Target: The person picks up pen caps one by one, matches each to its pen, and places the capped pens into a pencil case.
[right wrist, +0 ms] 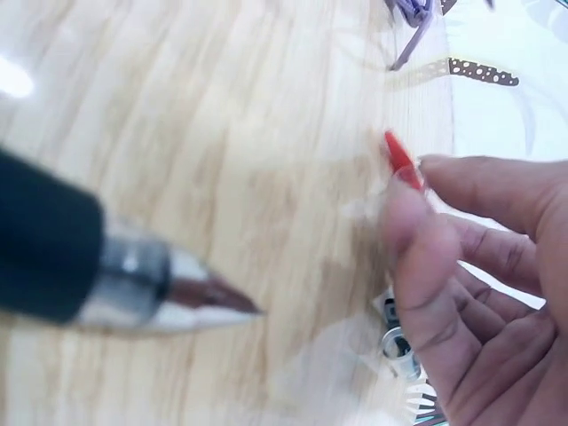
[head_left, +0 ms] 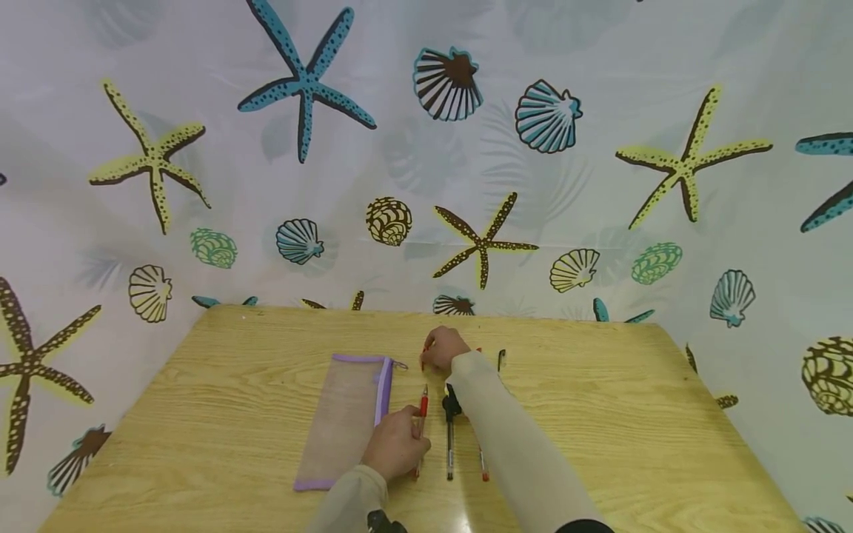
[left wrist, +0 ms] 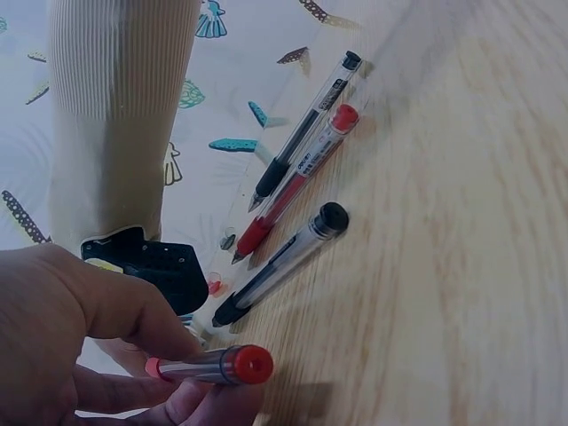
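Observation:
My left hand (head_left: 396, 444) pinches a red gel pen (head_left: 423, 406), whose bare tip points away from me; its red end faces the camera in the left wrist view. Farther off, my right hand (head_left: 445, 349) holds a small red pen cap (right wrist: 404, 161) between thumb and fingers. Right of the held pen lies an uncapped black pen (head_left: 449, 448). Another red pen (left wrist: 297, 182) and a second black pen (left wrist: 306, 129) lie beyond it, largely covered by the right sleeve in the head view.
A mesh pouch (head_left: 343, 429) with purple edging lies left of the pens, its zipper pull at the far corner. A black pen cap (head_left: 502, 358) rests right of my right hand. The wooden table (head_left: 220, 414) meets a cloth (head_left: 426, 170) printed with starfish and shells.

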A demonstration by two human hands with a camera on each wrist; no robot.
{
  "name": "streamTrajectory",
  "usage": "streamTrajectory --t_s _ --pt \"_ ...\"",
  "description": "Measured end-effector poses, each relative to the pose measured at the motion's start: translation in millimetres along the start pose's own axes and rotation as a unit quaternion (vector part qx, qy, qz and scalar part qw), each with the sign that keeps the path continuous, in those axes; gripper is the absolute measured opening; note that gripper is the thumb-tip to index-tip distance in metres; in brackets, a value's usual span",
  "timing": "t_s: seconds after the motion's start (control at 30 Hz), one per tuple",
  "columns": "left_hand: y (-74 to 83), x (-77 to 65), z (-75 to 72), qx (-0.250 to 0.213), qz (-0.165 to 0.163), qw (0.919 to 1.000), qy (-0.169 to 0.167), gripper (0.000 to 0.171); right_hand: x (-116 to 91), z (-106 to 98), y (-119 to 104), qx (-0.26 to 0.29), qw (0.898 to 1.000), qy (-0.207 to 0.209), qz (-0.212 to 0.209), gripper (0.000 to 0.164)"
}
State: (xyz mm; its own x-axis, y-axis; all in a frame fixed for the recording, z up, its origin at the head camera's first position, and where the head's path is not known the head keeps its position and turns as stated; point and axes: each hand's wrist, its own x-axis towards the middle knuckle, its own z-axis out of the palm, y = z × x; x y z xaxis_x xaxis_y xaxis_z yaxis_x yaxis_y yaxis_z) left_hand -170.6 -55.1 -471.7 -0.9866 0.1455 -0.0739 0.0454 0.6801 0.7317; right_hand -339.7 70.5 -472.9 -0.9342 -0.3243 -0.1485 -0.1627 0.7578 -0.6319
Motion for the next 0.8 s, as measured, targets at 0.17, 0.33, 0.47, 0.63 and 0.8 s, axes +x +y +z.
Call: streamTrajectory --t_s 0.17,0.33,0.47,0.63,0.8 --pt "-0.1 -0.4 0.2 -0.001 0.008 1.0000 -0.002 0.047 1.0 1.3 -1.0 0.006 1.000 -0.011 0.004 0.013" --pt "0.3 -1.0 -0.5 0.004 0.011 0.9999 -0.002 0.047 2.6 2.1 0.0 0.019 1.000 -0.020 0.004 0.011" --pt "-0.5 -0.9 -0.2 0.007 0.019 0.9998 0.004 0.046 2.8 1.9 1.2 0.022 0.999 -0.023 -0.007 0.008" --pt "-2.7 0.2 1.4 0.008 0.029 0.9994 0.016 0.044 1.8 1.1 3.4 0.040 0.999 -0.026 -0.018 0.006" --pt "-3.3 0.9 2.0 0.003 0.032 0.9993 0.020 0.046 -0.8 0.2 2.3 0.064 0.997 -0.026 -0.021 0.006"
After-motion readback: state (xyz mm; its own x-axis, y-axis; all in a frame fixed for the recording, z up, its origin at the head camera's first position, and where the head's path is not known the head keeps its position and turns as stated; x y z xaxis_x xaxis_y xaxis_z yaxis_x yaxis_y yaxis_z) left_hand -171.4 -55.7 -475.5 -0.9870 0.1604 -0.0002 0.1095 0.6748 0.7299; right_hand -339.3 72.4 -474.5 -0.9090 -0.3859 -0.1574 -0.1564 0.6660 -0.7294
